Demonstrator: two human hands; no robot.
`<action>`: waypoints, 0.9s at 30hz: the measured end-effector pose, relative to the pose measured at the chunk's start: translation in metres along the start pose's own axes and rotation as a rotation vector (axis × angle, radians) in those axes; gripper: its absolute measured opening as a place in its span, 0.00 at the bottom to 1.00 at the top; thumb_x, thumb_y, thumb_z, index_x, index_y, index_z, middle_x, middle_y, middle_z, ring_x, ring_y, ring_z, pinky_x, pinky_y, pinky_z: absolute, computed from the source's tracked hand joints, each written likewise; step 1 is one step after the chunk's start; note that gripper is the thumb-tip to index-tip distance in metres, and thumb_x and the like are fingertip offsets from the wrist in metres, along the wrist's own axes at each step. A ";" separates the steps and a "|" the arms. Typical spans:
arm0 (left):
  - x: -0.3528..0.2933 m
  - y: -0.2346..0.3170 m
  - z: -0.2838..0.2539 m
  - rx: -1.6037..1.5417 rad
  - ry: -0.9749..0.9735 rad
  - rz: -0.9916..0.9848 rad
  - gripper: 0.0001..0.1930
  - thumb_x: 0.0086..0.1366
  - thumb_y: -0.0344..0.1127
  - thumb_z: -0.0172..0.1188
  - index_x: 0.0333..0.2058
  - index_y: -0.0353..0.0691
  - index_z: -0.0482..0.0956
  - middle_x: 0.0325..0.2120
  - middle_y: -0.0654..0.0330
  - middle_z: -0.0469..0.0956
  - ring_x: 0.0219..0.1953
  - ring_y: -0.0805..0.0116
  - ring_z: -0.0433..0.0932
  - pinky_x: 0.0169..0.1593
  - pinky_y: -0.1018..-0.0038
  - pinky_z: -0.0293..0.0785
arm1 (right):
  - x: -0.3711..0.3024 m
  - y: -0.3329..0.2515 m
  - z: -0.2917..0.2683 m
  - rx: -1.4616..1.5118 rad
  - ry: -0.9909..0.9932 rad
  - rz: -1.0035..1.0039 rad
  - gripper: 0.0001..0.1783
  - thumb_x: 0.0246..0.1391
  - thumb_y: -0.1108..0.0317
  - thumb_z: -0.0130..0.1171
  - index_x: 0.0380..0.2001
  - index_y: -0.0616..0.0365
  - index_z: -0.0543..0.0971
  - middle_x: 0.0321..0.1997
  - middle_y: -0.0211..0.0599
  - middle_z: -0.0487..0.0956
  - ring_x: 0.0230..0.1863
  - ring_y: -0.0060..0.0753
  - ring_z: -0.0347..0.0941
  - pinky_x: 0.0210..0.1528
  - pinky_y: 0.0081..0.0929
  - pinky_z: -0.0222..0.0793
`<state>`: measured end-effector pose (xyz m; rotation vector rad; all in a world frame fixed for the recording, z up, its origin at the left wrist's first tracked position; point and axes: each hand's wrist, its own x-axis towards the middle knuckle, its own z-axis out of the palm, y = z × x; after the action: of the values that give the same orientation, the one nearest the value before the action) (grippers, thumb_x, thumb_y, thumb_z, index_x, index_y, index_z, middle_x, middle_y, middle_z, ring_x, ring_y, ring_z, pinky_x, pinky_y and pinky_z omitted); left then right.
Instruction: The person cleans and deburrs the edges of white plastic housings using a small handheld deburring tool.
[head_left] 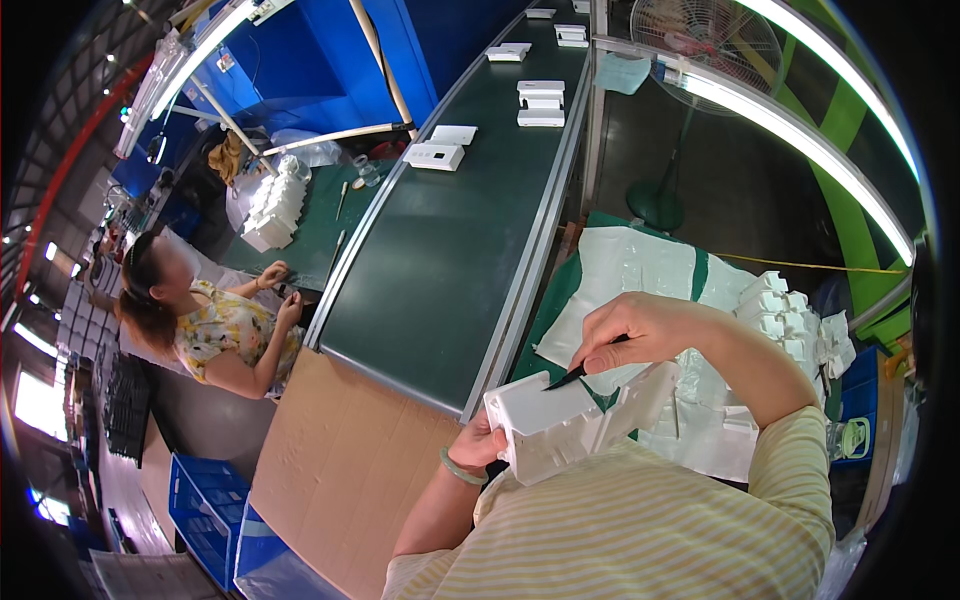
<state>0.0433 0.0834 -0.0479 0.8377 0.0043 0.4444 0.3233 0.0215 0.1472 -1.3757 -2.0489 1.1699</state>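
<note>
A white moulded plastic housing [550,440] is tilted up close to my body. My left hand [475,446], with a pale bangle on its wrist, is closed round the housing's left end. In the fingers of my right hand [628,338] is a slim black tool [568,378]. Its tip points down at the upper edge of the housing; whether it touches, and whether it is a blade or another kind, I cannot tell. Below my right arm, white sheeting [620,265] covers a green work surface, with a thin rod [675,412] on it.
A dark green conveyor belt [430,280] carries several white housings [540,103] ahead. Stacked white parts [775,305] stand at the right. Cardboard [350,470] lies left of my arm, near a blue crate [205,510]. A co-worker [225,320] sits across the belt.
</note>
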 end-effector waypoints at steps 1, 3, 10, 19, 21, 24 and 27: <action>-0.001 0.000 0.000 0.006 0.006 0.000 0.35 0.59 0.48 0.64 0.61 0.39 0.63 0.51 0.65 0.72 0.50 0.75 0.70 0.50 0.75 0.68 | 0.001 0.000 0.000 0.016 -0.022 0.018 0.22 0.56 0.47 0.57 0.38 0.56 0.83 0.38 0.34 0.80 0.36 0.31 0.75 0.38 0.26 0.68; -0.002 0.000 -0.002 0.012 0.012 0.001 0.35 0.59 0.48 0.64 0.61 0.39 0.63 0.50 0.65 0.73 0.50 0.75 0.70 0.50 0.75 0.68 | 0.002 0.000 -0.001 0.031 -0.044 0.036 0.23 0.56 0.47 0.57 0.38 0.56 0.83 0.38 0.33 0.81 0.36 0.31 0.75 0.38 0.25 0.68; 0.002 0.000 0.001 0.019 -0.014 -0.015 0.34 0.62 0.50 0.60 0.61 0.40 0.62 0.53 0.64 0.70 0.54 0.74 0.69 0.52 0.72 0.67 | 0.001 0.012 0.007 -0.006 0.055 0.067 0.15 0.55 0.55 0.60 0.39 0.52 0.84 0.29 0.31 0.78 0.29 0.29 0.72 0.31 0.25 0.65; 0.007 0.000 -0.003 -0.070 0.047 -0.112 0.38 0.60 0.57 0.59 0.62 0.40 0.61 0.57 0.59 0.68 0.57 0.65 0.68 0.57 0.63 0.67 | 0.001 -0.013 0.003 -0.992 0.505 0.179 0.16 0.54 0.49 0.56 0.33 0.47 0.83 0.25 0.29 0.77 0.26 0.36 0.75 0.28 0.37 0.66; 0.005 -0.001 -0.008 0.052 -0.026 -0.119 0.40 0.58 0.61 0.59 0.61 0.41 0.61 0.57 0.56 0.69 0.58 0.60 0.69 0.57 0.57 0.68 | 0.007 0.003 -0.007 -1.039 0.605 0.337 0.16 0.54 0.49 0.56 0.33 0.48 0.83 0.25 0.30 0.77 0.26 0.38 0.76 0.27 0.37 0.66; 0.027 0.016 0.015 -0.225 -0.016 -0.090 0.33 0.60 0.56 0.59 0.58 0.43 0.67 0.55 0.54 0.71 0.55 0.55 0.71 0.56 0.55 0.70 | -0.003 0.030 -0.010 -0.566 0.605 0.131 0.19 0.55 0.50 0.57 0.32 0.56 0.83 0.21 0.39 0.77 0.24 0.36 0.76 0.23 0.31 0.64; 0.032 0.012 0.008 -0.361 0.069 -0.175 0.30 0.60 0.55 0.59 0.55 0.43 0.71 0.52 0.55 0.74 0.53 0.56 0.74 0.53 0.55 0.72 | 0.002 0.033 0.000 -0.023 0.450 0.192 0.21 0.56 0.49 0.58 0.32 0.59 0.83 0.19 0.36 0.76 0.21 0.30 0.72 0.23 0.27 0.62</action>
<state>0.0697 0.0968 -0.0285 0.4618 0.0595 0.2968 0.3409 0.0281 0.1197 -1.6961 -1.6459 0.8114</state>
